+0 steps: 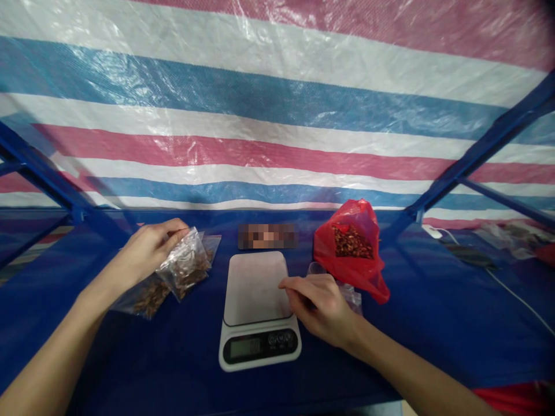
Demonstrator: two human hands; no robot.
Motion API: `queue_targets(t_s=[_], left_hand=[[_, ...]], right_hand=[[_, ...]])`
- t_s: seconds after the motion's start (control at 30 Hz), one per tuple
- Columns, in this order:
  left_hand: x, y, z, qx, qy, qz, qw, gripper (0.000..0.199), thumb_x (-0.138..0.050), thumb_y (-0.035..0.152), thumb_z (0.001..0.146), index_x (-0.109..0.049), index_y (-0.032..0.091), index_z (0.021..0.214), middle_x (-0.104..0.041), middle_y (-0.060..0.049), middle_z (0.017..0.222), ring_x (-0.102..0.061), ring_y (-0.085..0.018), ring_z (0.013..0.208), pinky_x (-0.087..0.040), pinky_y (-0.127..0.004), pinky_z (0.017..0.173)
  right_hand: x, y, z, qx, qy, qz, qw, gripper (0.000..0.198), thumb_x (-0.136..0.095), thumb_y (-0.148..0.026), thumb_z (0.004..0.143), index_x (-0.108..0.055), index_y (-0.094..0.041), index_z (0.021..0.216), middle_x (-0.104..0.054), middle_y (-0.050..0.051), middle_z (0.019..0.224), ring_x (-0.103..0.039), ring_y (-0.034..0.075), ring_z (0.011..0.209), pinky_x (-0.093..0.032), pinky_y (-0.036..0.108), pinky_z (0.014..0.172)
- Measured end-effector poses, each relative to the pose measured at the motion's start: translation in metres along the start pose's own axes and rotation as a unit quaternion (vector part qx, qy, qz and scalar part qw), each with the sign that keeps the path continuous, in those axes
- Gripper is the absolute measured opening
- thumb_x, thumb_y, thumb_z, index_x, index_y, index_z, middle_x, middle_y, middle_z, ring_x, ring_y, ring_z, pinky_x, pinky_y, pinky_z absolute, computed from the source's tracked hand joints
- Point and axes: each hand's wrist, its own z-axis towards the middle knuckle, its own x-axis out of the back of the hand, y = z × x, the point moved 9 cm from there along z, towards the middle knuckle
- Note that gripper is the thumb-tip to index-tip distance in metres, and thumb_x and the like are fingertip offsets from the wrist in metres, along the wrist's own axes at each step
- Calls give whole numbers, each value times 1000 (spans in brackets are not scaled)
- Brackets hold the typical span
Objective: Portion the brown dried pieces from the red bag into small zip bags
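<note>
My left hand (156,245) pinches the top of a clear plastic bag (187,276) with brown dried pieces in its lower part. Beneath it, similar filled bags (151,296) lie on the blue surface. My right hand (321,303) hovers by the right edge of a white kitchen scale (255,289), fingers curled and fingertips together over the plate's edge; anything between them is too small or hidden to make out. The scale's plate is bare and its display (245,348) appears to read zero. A small clear cup (317,268) stands partly hidden behind my right hand.
To the right, a red plastic bag (325,242) stands open with reddish-brown dried pieces (353,241) inside. Clear zip bags (350,296) lie beside my right forearm. Behind the scale is a blurred-out object (269,236). Blue frame bars (481,147) and a striped sheet (260,150) enclose the back.
</note>
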Motion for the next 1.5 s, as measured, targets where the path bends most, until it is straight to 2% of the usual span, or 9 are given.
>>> queue_targets(t_s=[0.17,0.33,0.43,0.5,0.6,0.73,0.93,1.27,1.5], left_hand=[[15,16,-9,99,22,-119,988,39,-66,63,93,-70,25,87,-73,6,80,-62,-16,78,-48,-24,73],[10,43,-8,175,-3,-333,927,36,-81,50,85,-65,22,70,-64,7,58,-51,-7,51,-45,-21,55],[7,66,9,185,0,-421,888,31,-95,35,68,-74,19,83,-78,-1,70,-70,-14,62,-56,-23,61],[5,93,27,148,-17,-453,879,37,-97,32,65,-78,15,92,-83,-7,79,-76,-18,70,-61,-26,66],[1,133,53,83,-46,-489,867,32,-97,32,65,-81,16,87,-83,-8,80,-78,-19,73,-62,-26,67],[1,164,78,1,-37,-478,877,23,-95,33,66,-82,18,78,-80,-4,77,-70,-13,64,-51,-20,53],[-5,167,90,-34,-17,-392,919,18,-88,32,70,-80,16,72,-74,-3,65,-57,-9,53,-35,-21,46],[-14,170,92,-66,-32,-250,966,19,-74,31,77,-70,18,64,-71,-3,58,-64,-14,54,-40,-24,50],[-11,175,89,-64,15,-150,986,19,-74,28,77,-66,19,62,-72,-4,60,-68,-18,60,-44,-26,54]], right_hand=[[0,-2,-3,5,9,2,1000,19,-56,-6,98,-69,-14,109,-68,-1,65,-58,12,49,-40,26,51],[5,13,6,-86,17,86,992,18,-57,-10,100,-73,-17,104,-63,-4,62,-53,9,48,-37,24,49],[13,29,38,-196,1,204,959,18,-56,-21,105,-73,-19,101,-59,-5,63,-52,9,50,-37,22,47],[19,27,74,-198,-29,277,940,19,-55,-26,106,-71,-18,111,-63,-4,72,-55,9,54,-43,22,51],[33,27,126,-174,-56,303,935,20,-57,-32,106,-69,-17,100,-69,1,82,-63,10,62,-49,22,54],[39,45,159,-189,-35,305,933,26,-61,-40,102,-64,-18,90,-71,4,87,-70,13,67,-51,22,50],[19,64,156,-212,-61,283,933,43,-66,-61,96,-66,-18,90,-73,5,83,-70,15,63,-54,25,50],[8,64,151,-217,-61,221,949,32,-56,-40,104,-67,-16,86,-70,3,73,-67,13,59,-47,23,51],[4,68,151,-219,-60,263,938,46,-64,-58,98,-64,-17,77,-64,0,67,-62,12,55,-47,24,49]])
